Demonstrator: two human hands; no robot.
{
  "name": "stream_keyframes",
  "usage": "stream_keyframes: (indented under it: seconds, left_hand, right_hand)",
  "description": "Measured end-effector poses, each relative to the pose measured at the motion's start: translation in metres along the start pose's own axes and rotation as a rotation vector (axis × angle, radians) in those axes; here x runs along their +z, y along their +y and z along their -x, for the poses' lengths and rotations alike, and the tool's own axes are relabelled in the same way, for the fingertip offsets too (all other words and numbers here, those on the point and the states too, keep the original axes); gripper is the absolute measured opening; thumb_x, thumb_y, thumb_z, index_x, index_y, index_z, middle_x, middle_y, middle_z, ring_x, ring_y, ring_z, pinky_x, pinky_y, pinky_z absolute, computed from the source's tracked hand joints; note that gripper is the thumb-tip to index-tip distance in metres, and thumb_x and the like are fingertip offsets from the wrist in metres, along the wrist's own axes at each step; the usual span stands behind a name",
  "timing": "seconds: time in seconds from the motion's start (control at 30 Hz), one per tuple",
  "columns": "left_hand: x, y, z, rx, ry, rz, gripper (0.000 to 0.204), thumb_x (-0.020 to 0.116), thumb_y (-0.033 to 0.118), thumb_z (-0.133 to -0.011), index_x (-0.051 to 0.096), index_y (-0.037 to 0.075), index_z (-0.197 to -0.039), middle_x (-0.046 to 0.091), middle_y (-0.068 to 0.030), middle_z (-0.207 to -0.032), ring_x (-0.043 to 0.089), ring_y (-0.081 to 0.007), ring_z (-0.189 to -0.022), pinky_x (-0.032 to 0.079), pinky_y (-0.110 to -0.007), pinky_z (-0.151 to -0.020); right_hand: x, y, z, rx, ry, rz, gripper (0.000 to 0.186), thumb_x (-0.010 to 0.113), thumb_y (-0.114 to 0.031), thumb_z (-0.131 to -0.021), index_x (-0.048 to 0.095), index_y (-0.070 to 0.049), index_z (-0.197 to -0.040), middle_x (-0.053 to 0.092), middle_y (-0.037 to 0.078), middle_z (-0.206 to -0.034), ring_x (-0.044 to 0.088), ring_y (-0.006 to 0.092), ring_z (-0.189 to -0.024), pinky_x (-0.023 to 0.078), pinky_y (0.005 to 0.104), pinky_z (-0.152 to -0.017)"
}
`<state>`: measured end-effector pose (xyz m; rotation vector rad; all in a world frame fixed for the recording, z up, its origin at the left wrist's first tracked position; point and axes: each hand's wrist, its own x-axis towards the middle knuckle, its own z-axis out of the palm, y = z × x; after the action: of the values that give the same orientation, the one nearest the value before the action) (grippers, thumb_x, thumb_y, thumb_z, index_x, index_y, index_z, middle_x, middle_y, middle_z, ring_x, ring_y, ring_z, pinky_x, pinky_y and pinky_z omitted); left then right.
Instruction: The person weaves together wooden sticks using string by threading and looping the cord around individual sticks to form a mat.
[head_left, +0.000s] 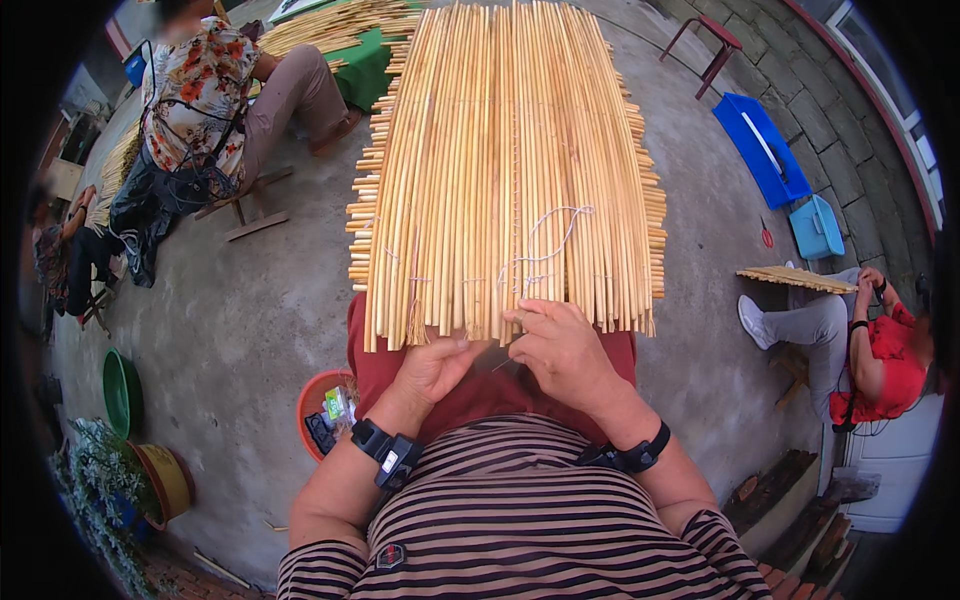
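Note:
A mat of straight, straw-coloured reed stalks point(480, 180) lies in front of me, its near edge above my lap. Rows of thread stitching cross it, and a loop of white thread point(570, 235) rests on top near that edge. My left hand point(435, 370) is closed at the near edge, thumb along the stalk ends, its other fingers partly hidden beneath. To its right, my right hand point(563, 348) is closed with fingers bent against the stalk ends. A thin dark needle point(503, 366) sticks out below its fingertips.
An orange-red tub point(310, 405) with small packets stands left of my knees. Seated people are at upper left point(205, 100), far left and right point(880, 365), the right one holding a smaller reed mat point(795, 278). Blue bins point(755, 150), red scissors point(767, 233) and a stool point(712, 40) lie along the right.

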<state>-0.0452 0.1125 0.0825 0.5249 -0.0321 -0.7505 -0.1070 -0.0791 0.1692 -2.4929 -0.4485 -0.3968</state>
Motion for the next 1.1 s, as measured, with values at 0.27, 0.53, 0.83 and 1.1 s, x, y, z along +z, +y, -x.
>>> stream_keyframes:
  seconds: [0.27,0.53,0.83,1.1]
  left_hand:
    - [0.027,-0.015,-0.004,-0.084,-0.008,-0.035,0.069,0.076,0.037,-0.076,0.045,0.013,-0.132,0.048,-0.0047,-0.134,0.042,-0.0233,-0.126,0.032,-0.057,-0.106]
    - [0.046,-0.018,-0.014,-0.041,0.167,-0.116,0.048,0.065,0.02,-0.086,0.047,0.007,-0.129,0.056,-0.0072,-0.124,0.052,-0.0223,-0.116,0.038,-0.049,-0.102]
    - [0.041,-0.017,-0.015,-0.07,0.173,-0.073,0.038,0.06,0.011,-0.089,0.05,0.006,-0.125,0.06,-0.0084,-0.119,0.057,-0.0216,-0.11,0.046,-0.045,-0.096]
    - [0.034,-0.02,-0.015,-0.083,0.224,-0.059,0.035,0.059,0.009,-0.089,0.05,0.004,-0.122,0.061,-0.0098,-0.117,0.06,-0.0233,-0.107,0.052,-0.044,-0.091]
  right_hand:
    - [-0.012,0.006,-0.008,0.326,0.172,-0.455,0.004,0.065,-0.002,-0.078,0.065,-0.002,-0.082,0.061,0.008,-0.078,0.06,0.0196,-0.072,0.046,0.0285,-0.062]
    - [-0.014,-0.009,0.003,0.051,-0.617,-0.39,0.01,0.06,-0.016,-0.082,0.054,-0.008,-0.081,0.057,0.008,-0.068,0.059,0.0282,-0.064,0.047,0.0366,-0.059]
    - [-0.044,-0.011,-0.002,0.374,-0.874,-0.808,0.01,0.049,-0.011,-0.091,0.052,-0.004,-0.083,0.061,0.004,-0.067,0.063,0.0169,-0.062,0.048,0.0307,-0.059]
    - [-0.096,-0.01,0.005,0.013,0.044,-1.443,0.013,0.06,-0.018,-0.091,0.052,-0.008,-0.087,0.06,0.003,-0.069,0.059,0.0167,-0.06,0.052,0.0374,-0.067]
